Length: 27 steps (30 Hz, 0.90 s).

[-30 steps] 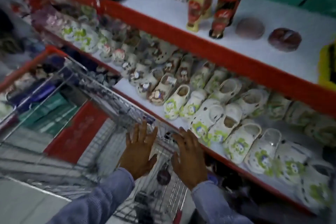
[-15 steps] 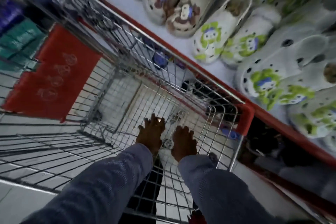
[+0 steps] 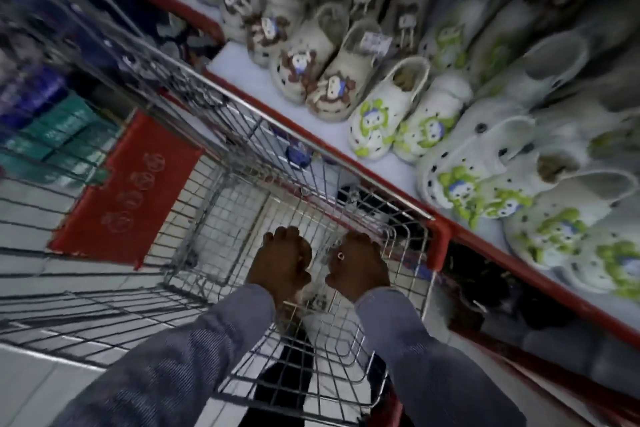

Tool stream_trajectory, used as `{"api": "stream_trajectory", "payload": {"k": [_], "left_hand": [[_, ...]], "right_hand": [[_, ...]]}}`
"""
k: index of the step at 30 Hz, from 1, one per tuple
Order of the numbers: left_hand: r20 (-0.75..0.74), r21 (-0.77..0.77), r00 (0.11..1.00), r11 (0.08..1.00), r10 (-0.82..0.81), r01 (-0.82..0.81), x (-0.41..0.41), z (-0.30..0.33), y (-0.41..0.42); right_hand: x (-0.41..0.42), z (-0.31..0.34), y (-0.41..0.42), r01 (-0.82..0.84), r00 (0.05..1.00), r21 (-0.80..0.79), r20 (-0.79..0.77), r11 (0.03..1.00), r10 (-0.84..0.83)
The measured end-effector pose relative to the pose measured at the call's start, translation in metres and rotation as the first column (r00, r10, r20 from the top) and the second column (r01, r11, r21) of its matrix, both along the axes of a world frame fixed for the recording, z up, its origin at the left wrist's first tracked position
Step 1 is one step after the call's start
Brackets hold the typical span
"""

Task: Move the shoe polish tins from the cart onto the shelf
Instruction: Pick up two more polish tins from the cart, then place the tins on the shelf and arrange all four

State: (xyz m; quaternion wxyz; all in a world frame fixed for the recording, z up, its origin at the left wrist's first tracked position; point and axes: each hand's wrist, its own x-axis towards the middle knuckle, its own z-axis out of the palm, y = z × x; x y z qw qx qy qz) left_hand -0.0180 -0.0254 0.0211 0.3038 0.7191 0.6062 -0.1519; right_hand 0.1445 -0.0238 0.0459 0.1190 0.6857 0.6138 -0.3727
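Both of my hands are down inside the wire cart (image 3: 242,104), near its bottom at the near right corner. My left hand (image 3: 280,263) is curled shut, and a rounded brown rim like a shoe polish tin (image 3: 306,251) shows at its fingers. My right hand (image 3: 358,267) is also curled shut, with a small red-and-white spot of a tin (image 3: 340,255) peeking out by the thumb. The backs of my hands hide most of both tins. A small dark item (image 3: 318,303) lies on the cart floor between my wrists. The white shelf (image 3: 249,80) with a red edge runs along the cart's right side.
Rows of white and beige clogs (image 3: 377,121) with cartoon charms fill the shelf. The cart's red flap (image 3: 128,191) hangs at the left. Teal and blue boxes (image 3: 59,135) are stacked beyond the cart at far left. Dark goods (image 3: 485,288) sit on the lower shelf.
My view has dropped from the shelves into the cart. My hands went from spread open above the cart to its floor, and now have their fingers curled shut.
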Motion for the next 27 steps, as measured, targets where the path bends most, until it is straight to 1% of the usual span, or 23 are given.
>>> {"api": "stream_trajectory", "payload": {"k": [2, 4, 5, 7, 9, 11, 15, 18, 20, 22, 24, 25, 27], "left_hand": [[0.06, 0.074, 0.995, 0.994, 0.076, -0.081, -0.001, 0.042, 0.001], [0.16, 0.141, 0.973, 0.972, 0.165, -0.188, 0.0, 0.09, 0.0], [0.217, 0.194, 0.959, 0.955, 0.181, -0.224, 0.004, 0.117, 0.004], [0.316, 0.273, 0.93, 0.92, 0.189, -0.28, 0.01, 0.159, 0.008], [0.371, 0.364, 0.916, 0.883, 0.155, -0.296, 0.022, 0.206, 0.019], [0.389, 0.461, 0.917, 0.844, 0.086, -0.275, 0.038, 0.257, 0.034], [0.414, 0.563, 0.91, 0.79, -0.016, -0.242, 0.069, 0.332, 0.061], [0.503, 0.584, 0.856, 0.776, -0.117, -0.237, 0.099, 0.376, 0.077], [0.539, 0.599, 0.823, 0.768, -0.178, -0.226, 0.121, 0.4, 0.089], [0.533, 0.617, 0.821, 0.759, -0.205, -0.211, 0.145, 0.42, 0.1], [0.557, 0.649, 0.788, 0.73, -0.262, -0.217, 0.172, 0.435, 0.119], [0.574, 0.654, 0.769, 0.723, -0.282, -0.223, 0.185, 0.44, 0.129], [0.577, 0.648, 0.766, 0.729, -0.282, -0.22, 0.208, 0.447, 0.149]], "right_hand": [[0.009, 0.05, 0.008, -0.03, 0.998, 0.086, -0.044, 0.996, 0.034], [0.019, 0.101, 0.012, -0.003, 0.995, 0.166, -0.098, 0.986, 0.019], [0.025, 0.13, 0.016, 0.007, 0.992, 0.225, -0.126, 0.974, 0.022], [0.033, 0.171, 0.021, 0.046, 0.982, 0.291, -0.187, 0.956, 0.01], [0.047, 0.215, 0.025, 0.086, 0.97, 0.373, -0.244, 0.924, 0.009], [0.063, 0.263, 0.03, 0.132, 0.957, 0.482, -0.288, 0.866, 0.014], [0.096, 0.335, 0.039, 0.207, 0.943, 0.617, -0.333, 0.759, 0.013], [0.127, 0.375, 0.047, 0.261, 0.942, 0.716, -0.336, 0.648, -0.007], [0.15, 0.393, 0.053, 0.323, 0.935, 0.753, -0.348, 0.573, -0.07], [0.172, 0.405, 0.06, 0.392, 0.917, 0.76, -0.368, 0.518, -0.153], [0.195, 0.414, 0.071, 0.443, 0.897, 0.77, -0.382, 0.459, -0.224], [0.206, 0.418, 0.078, 0.456, 0.89, 0.769, -0.381, 0.448, -0.252], [0.223, 0.421, 0.092, 0.473, 0.879, 0.748, -0.372, 0.465, -0.297]]}}
